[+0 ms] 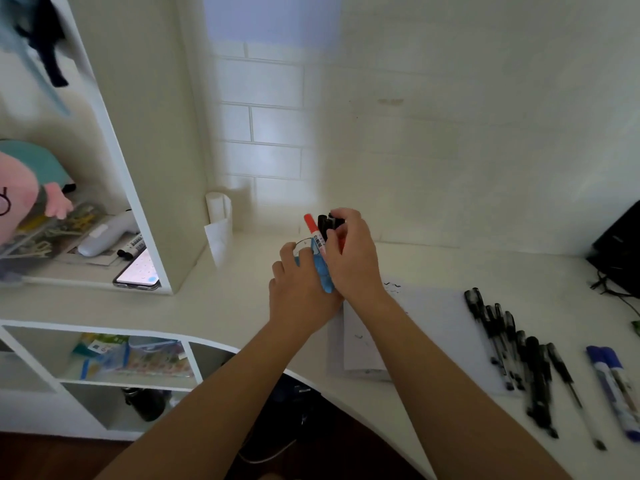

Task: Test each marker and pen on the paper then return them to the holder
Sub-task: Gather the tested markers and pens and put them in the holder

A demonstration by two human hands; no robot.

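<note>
A clear holder with a blue pattern (320,270) stands on the white desk (242,306), and my left hand (299,289) grips its side. A red-capped marker (313,233) and black-capped markers (323,225) stick up out of it. My right hand (351,256) pinches the top of a black marker (337,220) at the holder's mouth. White paper (433,327) with a few small scribbles lies to the right of the holder. On its right edge lie several black pens (512,351), and two blue markers (616,386) lie beyond them.
A white shelf unit (149,188) stands at the left, holding a phone (138,271), a plush toy (24,195) and a loose marker. A folded white card (218,223) stands against the wall. A black device with cables (620,251) sits at the far right.
</note>
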